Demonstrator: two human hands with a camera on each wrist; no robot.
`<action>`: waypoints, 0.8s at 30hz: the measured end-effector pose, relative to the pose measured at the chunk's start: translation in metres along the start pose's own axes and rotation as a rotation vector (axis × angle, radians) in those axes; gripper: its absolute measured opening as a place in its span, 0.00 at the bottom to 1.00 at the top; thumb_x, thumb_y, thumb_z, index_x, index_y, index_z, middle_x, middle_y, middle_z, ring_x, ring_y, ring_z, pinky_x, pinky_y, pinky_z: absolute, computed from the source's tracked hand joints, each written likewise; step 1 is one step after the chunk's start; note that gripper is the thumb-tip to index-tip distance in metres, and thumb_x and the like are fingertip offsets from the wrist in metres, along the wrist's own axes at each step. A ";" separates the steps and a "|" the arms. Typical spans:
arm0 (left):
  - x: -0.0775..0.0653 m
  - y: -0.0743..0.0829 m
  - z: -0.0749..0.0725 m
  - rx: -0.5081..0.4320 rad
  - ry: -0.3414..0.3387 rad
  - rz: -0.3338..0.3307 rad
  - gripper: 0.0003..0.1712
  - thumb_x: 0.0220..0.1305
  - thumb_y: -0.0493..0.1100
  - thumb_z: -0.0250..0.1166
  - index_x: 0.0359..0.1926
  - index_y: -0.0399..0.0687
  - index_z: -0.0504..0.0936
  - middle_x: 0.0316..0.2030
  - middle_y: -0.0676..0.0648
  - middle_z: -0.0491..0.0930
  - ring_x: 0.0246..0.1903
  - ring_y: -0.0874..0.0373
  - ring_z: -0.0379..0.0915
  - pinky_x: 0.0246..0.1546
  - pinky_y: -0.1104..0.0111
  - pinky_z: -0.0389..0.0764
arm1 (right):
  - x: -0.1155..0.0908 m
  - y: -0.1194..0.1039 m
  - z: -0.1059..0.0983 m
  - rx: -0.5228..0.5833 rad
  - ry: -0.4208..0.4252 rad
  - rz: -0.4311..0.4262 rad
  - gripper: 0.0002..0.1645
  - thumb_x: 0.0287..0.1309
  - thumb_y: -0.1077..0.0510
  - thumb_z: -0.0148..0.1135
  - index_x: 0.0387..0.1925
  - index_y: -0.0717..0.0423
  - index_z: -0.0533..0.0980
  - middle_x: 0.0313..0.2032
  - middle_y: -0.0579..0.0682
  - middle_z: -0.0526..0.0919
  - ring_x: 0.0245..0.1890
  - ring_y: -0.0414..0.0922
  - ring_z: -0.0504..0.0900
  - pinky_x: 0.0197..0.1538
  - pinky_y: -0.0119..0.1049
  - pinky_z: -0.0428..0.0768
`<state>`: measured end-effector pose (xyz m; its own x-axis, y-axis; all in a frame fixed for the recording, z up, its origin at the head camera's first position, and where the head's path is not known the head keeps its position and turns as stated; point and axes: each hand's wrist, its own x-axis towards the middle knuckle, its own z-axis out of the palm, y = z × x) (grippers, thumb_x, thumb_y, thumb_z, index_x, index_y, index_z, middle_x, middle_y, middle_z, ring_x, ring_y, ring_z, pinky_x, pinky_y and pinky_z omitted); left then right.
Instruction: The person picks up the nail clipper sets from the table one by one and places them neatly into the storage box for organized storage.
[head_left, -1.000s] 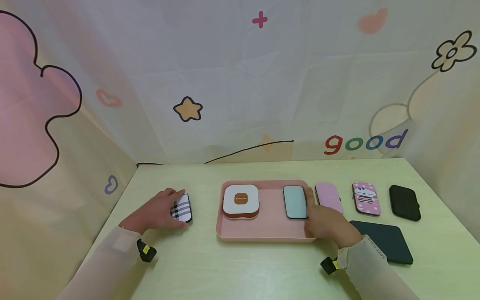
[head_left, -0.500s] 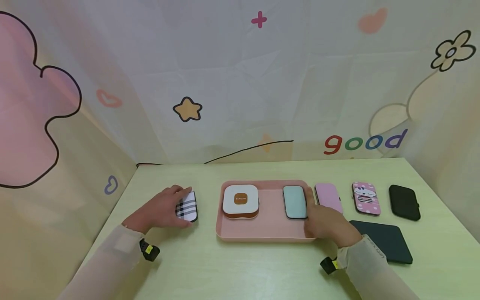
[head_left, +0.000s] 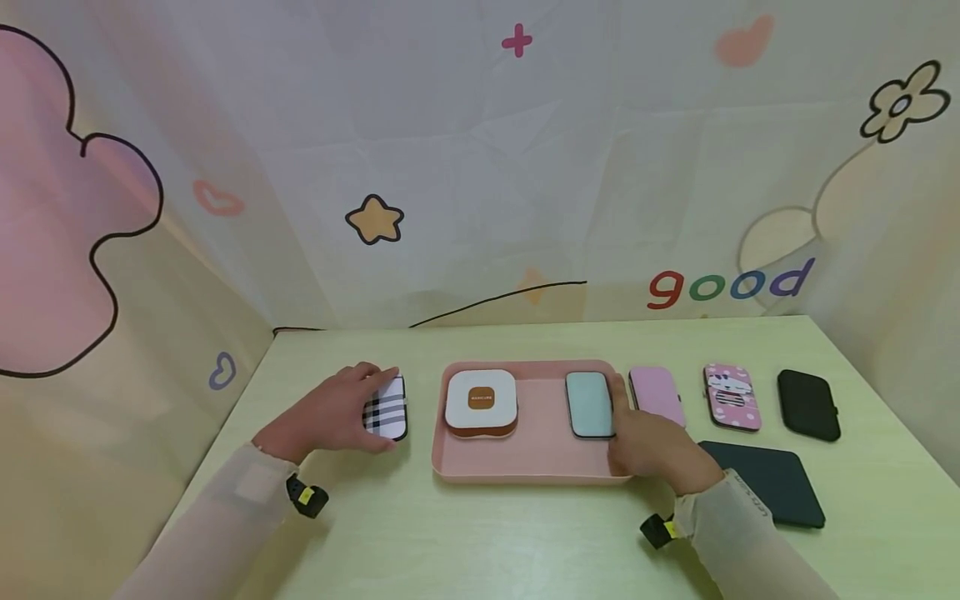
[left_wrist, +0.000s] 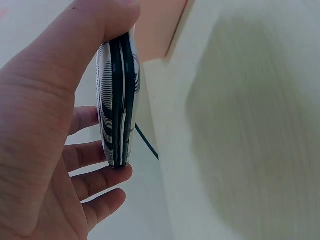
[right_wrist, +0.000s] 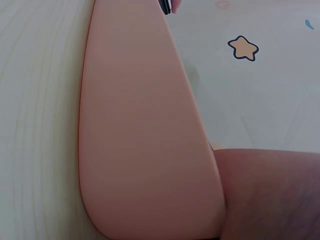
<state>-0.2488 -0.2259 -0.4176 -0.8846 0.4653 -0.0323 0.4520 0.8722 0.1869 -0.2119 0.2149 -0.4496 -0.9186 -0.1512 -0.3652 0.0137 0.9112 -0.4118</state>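
Left-hand grip on a plaid clamshell case beside a tray.

The left hand (head_left: 330,414) clamps thumb and fingers (left_wrist: 102,177) across the small black-and-white plaid hard-shell case (head_left: 386,407), just left of the pink plastic tray (head_left: 525,467) on the pale counter (head_left: 480,542). The case looks light, rigid and smooth, perhaps slippery; its long edges suit holding. The right hand (head_left: 656,450) rests on the tray's right rim, its grip unclear.

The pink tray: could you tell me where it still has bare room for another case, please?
On the pink tray, bare floor lies between the white square box and the pale blue case, and along the near rim. Its right end is crowded: the right hand rests there, beside the blue case.
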 end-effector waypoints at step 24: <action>0.026 0.032 -0.010 0.015 0.013 0.038 0.62 0.43 0.70 0.74 0.76 0.51 0.62 0.65 0.42 0.69 0.51 0.49 0.70 0.47 0.58 0.78 | -0.003 -0.002 -0.002 0.012 -0.010 0.014 0.68 0.55 0.60 0.61 0.77 0.48 0.21 0.20 0.50 0.72 0.18 0.47 0.70 0.22 0.35 0.65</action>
<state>-0.2587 -0.1879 -0.4023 -0.8681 0.4962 -0.0131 0.4867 0.8562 0.1734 -0.2101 0.2141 -0.4456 -0.9144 -0.1424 -0.3789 0.0313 0.9084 -0.4169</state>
